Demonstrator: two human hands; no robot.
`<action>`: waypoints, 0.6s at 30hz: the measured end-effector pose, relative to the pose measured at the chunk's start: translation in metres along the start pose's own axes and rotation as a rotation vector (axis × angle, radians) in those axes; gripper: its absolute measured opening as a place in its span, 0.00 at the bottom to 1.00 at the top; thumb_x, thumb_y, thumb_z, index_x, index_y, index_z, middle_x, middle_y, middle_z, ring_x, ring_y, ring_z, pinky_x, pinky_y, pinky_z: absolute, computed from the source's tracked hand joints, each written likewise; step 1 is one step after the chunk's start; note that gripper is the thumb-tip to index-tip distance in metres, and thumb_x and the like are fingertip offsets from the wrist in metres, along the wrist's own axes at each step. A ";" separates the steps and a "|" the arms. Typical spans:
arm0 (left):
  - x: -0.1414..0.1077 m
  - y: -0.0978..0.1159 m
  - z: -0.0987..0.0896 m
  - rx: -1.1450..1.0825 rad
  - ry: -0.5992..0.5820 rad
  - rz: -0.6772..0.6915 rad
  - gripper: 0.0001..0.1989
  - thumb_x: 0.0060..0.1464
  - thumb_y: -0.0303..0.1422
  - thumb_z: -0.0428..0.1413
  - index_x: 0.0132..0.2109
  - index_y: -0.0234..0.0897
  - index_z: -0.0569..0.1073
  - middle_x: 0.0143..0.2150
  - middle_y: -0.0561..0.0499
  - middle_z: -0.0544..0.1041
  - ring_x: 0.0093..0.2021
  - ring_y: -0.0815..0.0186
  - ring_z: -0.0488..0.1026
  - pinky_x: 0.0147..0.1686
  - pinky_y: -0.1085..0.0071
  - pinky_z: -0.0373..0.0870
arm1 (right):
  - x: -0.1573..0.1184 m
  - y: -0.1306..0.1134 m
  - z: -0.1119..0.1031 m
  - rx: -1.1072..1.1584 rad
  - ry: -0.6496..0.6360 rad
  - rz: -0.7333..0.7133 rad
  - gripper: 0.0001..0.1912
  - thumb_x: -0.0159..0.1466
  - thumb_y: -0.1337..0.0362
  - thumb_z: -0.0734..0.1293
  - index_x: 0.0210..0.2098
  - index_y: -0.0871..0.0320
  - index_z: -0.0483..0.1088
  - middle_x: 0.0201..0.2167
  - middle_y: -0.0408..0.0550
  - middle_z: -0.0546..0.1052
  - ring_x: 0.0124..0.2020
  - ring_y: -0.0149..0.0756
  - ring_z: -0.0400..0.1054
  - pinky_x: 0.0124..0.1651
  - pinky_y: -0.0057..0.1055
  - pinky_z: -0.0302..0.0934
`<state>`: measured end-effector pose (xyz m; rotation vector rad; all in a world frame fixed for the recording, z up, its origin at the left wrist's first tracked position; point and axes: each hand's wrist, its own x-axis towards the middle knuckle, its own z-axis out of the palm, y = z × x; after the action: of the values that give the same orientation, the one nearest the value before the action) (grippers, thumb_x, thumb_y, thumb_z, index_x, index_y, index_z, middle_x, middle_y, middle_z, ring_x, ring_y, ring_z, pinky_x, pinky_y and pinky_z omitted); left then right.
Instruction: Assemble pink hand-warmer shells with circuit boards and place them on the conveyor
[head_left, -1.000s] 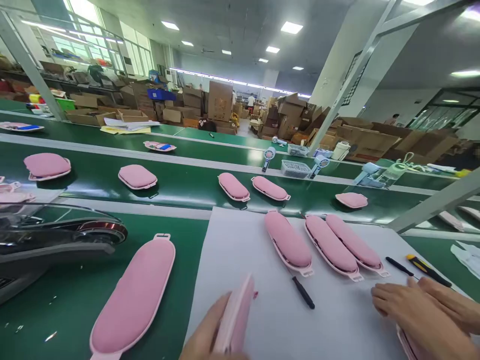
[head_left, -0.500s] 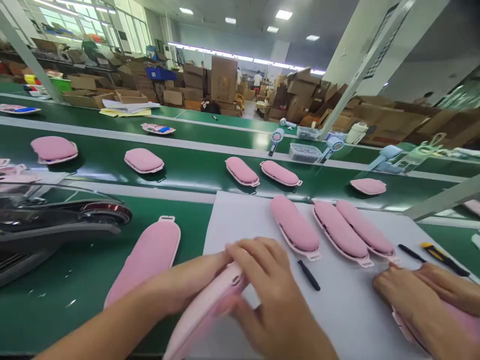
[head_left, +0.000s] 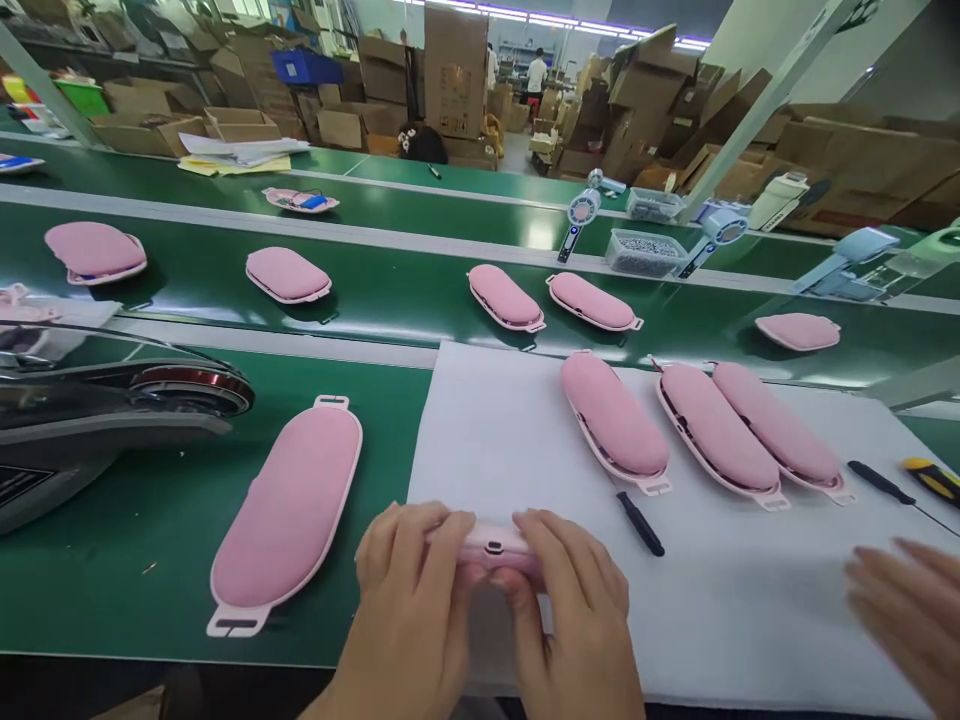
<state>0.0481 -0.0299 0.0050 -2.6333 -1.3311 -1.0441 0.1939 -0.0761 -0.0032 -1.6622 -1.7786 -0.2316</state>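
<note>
The person's left hand (head_left: 411, 580) and right hand (head_left: 576, 590) grip a pink case (head_left: 499, 545) between thumbs and fingertips above the white sheet's (head_left: 487, 420) near part. On the sheet lie a screwdriver (head_left: 640, 524) and, toward its right side, three more cases (head_left: 718, 430); another case (head_left: 292, 510) lies left of it on the desk (head_left: 75, 590). A co-worker's hand (head_left: 911, 610), blurred but seemingly open, shows over the sheet's right part.

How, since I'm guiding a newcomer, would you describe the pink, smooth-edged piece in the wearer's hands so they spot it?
Find the flat white sheet; at its near left corner are the wearer's left hand and right hand. Between them is the pink, smooth-edged piece, a small dark slot in its edge. It is held; the pink oval, padded-looking pieces beyond it lie on the sheet.
</note>
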 end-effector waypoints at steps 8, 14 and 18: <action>0.001 0.009 0.002 -0.253 0.085 -0.132 0.13 0.54 0.20 0.47 0.42 0.40 0.68 0.35 0.51 0.71 0.39 0.63 0.66 0.39 0.62 0.58 | -0.009 -0.019 0.007 0.025 0.137 0.099 0.09 0.64 0.70 0.60 0.43 0.60 0.67 0.35 0.50 0.75 0.37 0.41 0.67 0.43 0.39 0.53; -0.001 0.010 -0.001 -0.279 0.081 -0.108 0.13 0.56 0.20 0.47 0.45 0.37 0.69 0.39 0.50 0.73 0.41 0.64 0.67 0.41 0.64 0.58 | -0.004 -0.016 -0.005 0.061 0.043 0.077 0.08 0.68 0.67 0.58 0.45 0.59 0.66 0.38 0.49 0.73 0.40 0.40 0.64 0.45 0.37 0.54; -0.007 0.008 -0.004 -0.236 0.056 -0.054 0.14 0.57 0.20 0.48 0.50 0.34 0.67 0.44 0.46 0.69 0.46 0.62 0.65 0.46 0.64 0.58 | -0.001 -0.013 -0.011 0.094 -0.012 0.050 0.13 0.70 0.63 0.57 0.52 0.61 0.64 0.47 0.52 0.71 0.50 0.41 0.62 0.52 0.35 0.54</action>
<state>0.0486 -0.0416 0.0065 -2.7182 -1.3512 -1.3509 0.1858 -0.0850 0.0091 -1.6421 -1.7276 -0.1144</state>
